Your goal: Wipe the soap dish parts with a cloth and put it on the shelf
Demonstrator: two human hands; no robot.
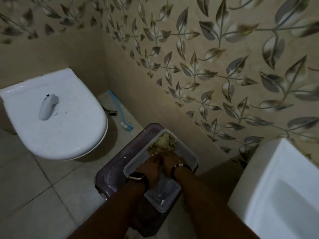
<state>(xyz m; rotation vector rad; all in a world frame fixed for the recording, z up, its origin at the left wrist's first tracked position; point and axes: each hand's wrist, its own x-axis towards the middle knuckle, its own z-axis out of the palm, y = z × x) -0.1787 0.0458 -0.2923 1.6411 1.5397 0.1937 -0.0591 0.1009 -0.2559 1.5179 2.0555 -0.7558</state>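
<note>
A clear plastic container (190, 152) sits on a dark purple stool (112, 169) against the wall. Both my hands reach into it. My left hand (150, 167), with a watch on the wrist, and my right hand (172, 160), with a dark band, are side by side, their fingers closed on a crumpled yellow-green cloth (164, 142) at the container's far end. In the dim light I cannot make out any soap dish part under the cloth or my hands.
A white toilet (65, 131) with its lid down stands to the left, a small grey-white device (46, 107) lying on the lid. A blue toothbrush (119, 111) lies on the ledge behind the stool. A white sink (284, 187) fills the lower right.
</note>
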